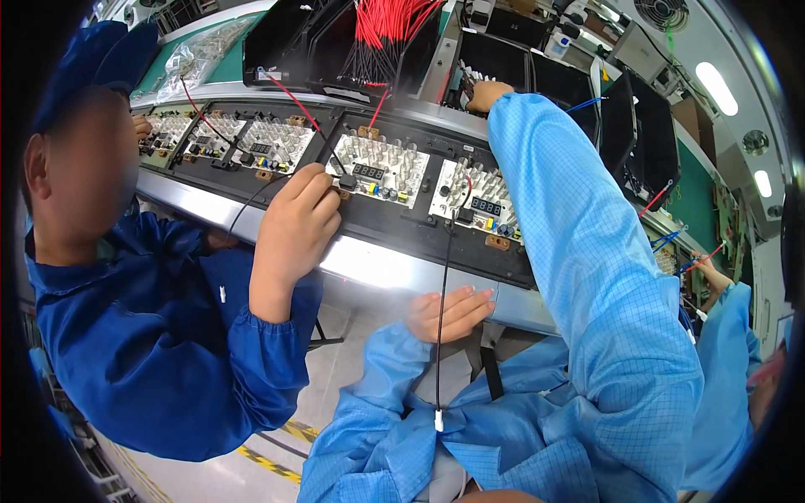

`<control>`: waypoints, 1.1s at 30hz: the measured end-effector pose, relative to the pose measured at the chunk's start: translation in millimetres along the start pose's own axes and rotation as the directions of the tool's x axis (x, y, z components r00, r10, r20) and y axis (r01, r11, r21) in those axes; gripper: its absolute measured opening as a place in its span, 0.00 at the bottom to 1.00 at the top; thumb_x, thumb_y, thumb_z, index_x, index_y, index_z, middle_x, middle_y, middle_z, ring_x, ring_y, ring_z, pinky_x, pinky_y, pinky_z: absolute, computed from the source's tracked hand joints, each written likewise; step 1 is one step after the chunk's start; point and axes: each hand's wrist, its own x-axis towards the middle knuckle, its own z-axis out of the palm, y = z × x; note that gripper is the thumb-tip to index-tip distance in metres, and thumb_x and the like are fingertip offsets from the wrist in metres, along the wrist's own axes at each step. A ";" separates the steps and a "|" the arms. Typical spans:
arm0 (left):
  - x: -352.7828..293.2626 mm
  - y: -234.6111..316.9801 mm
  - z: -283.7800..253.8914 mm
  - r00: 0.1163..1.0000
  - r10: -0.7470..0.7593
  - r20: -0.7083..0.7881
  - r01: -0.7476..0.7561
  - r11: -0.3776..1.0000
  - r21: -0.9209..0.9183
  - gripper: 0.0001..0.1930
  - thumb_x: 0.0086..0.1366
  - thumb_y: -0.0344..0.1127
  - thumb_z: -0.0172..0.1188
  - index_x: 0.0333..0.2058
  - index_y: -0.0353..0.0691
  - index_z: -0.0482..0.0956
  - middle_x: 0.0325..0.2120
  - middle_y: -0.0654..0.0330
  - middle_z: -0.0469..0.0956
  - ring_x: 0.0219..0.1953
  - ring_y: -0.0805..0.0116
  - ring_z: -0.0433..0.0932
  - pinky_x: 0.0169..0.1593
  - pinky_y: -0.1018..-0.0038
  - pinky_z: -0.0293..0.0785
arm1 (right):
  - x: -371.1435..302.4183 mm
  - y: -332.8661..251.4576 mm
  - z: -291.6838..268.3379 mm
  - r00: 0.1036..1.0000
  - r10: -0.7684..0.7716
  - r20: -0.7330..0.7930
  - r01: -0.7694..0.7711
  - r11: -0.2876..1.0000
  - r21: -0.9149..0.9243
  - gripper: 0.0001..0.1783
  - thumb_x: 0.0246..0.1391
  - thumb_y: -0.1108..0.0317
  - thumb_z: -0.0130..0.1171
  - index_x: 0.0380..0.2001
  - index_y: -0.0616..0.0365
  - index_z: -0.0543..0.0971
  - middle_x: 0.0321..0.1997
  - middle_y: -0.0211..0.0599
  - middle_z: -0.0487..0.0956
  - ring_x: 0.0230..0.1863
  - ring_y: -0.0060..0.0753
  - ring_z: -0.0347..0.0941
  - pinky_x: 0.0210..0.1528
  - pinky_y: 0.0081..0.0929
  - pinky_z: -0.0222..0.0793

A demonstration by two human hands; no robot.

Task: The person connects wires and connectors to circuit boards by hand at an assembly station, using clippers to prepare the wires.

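My left hand [453, 314] hovers palm-down at the metal front edge of the line, fingers stretched out, holding nothing. A black wire [441, 327] passes in front of it, running from the nearest circuit board [453, 197] down to a white connector [438, 421]. That white board carries a digit display, clear upright pieces and small components. My right arm reaches over the line, and my right hand [489, 95] dips into a black bin [503, 59] beside small dark and silvery parts [466, 84]. Its fingertips are partly hidden, so its grip is unclear.
At the left, a co-worker in dark blue has a hand [298, 222] at another board [381, 168] with a red-and-black wire. Bundled red wires [390, 29] stand in a bin behind. Another person's light blue sleeve [729, 335] is at the right. Black bins [616, 126] line the far side.
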 end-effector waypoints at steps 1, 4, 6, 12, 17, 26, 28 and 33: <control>-0.5 0.6 0.2 1.000 0.001 0.001 -0.001 1.000 0.003 0.14 0.59 0.40 0.48 0.43 0.59 0.78 0.46 0.77 0.77 0.47 0.82 0.73 0.57 0.75 0.49 | -1.2 -1.1 1.8 1.000 -0.002 -0.002 0.002 1.000 0.002 0.24 0.42 0.52 0.57 0.40 0.58 0.80 0.41 0.46 0.80 0.43 0.45 0.76 0.45 0.39 0.71; 0.8 1.4 0.7 1.000 0.003 0.000 -0.003 1.000 0.004 0.14 0.59 0.39 0.49 0.43 0.59 0.78 0.46 0.77 0.77 0.47 0.82 0.73 0.56 0.75 0.50 | -4.7 -2.3 1.1 0.995 0.020 -0.094 -0.019 1.000 0.011 0.23 0.43 0.54 0.56 0.39 0.57 0.80 0.40 0.45 0.80 0.43 0.45 0.76 0.46 0.39 0.72; 1.9 1.9 0.5 1.000 -0.004 0.002 0.004 1.000 -0.001 0.14 0.59 0.38 0.49 0.43 0.58 0.78 0.46 0.77 0.77 0.46 0.82 0.73 0.56 0.75 0.50 | -9.2 -0.9 -6.3 0.977 0.124 -0.175 -0.104 0.987 0.123 0.20 0.44 0.56 0.56 0.38 0.57 0.81 0.41 0.46 0.80 0.44 0.46 0.76 0.45 0.38 0.72; 3.7 0.0 -8.1 0.999 -0.025 0.042 0.027 0.999 -0.030 0.17 0.48 0.35 0.52 0.38 0.58 0.81 0.43 0.77 0.79 0.43 0.81 0.72 0.57 0.74 0.48 | -29.4 5.7 -36.1 0.945 0.119 -0.304 -0.126 0.992 -0.003 0.13 0.45 0.63 0.57 0.32 0.58 0.82 0.38 0.45 0.80 0.42 0.45 0.77 0.42 0.39 0.73; 6.6 0.9 -13.5 0.998 -0.044 0.035 0.046 0.998 -0.038 0.16 0.53 0.34 0.52 0.40 0.57 0.80 0.44 0.77 0.78 0.43 0.81 0.73 0.55 0.76 0.52 | -34.2 35.1 -36.3 0.687 -0.236 -0.687 -0.003 0.945 -0.327 0.08 0.45 0.67 0.57 0.25 0.57 0.82 0.32 0.44 0.80 0.36 0.44 0.78 0.37 0.39 0.74; 6.5 -1.2 -29.5 0.996 -0.063 0.069 0.073 0.985 -0.157 0.17 0.49 0.25 0.57 0.40 0.48 0.80 0.44 0.69 0.78 0.42 0.76 0.75 0.37 0.78 0.61 | -73.5 28.1 -80.1 0.742 -0.149 -0.654 0.006 0.976 -0.216 0.08 0.48 0.67 0.54 0.29 0.59 0.79 0.29 0.44 0.80 0.34 0.43 0.78 0.33 0.39 0.74; 7.1 -0.6 -26.1 0.994 -0.077 0.076 0.091 0.974 -0.209 0.18 0.48 0.27 0.57 0.40 0.48 0.80 0.45 0.69 0.77 0.44 0.73 0.75 0.40 0.77 0.61 | -85.5 34.7 -100.9 0.747 -0.054 -0.662 -0.002 0.996 -0.084 0.08 0.50 0.67 0.53 0.28 0.59 0.79 0.28 0.44 0.80 0.31 0.41 0.78 0.32 0.38 0.73; -9.1 -5.6 -16.2 0.983 -0.144 0.113 0.171 0.944 -0.282 0.24 0.49 0.27 0.52 0.48 0.46 0.73 0.49 0.66 0.74 0.51 0.66 0.72 0.49 0.70 0.57 | -190.0 31.7 -158.3 0.933 -0.144 -0.330 0.312 -0.134 0.941 0.10 0.59 0.65 0.45 0.34 0.59 0.73 0.28 0.35 0.76 0.24 0.26 0.72 0.27 0.23 0.70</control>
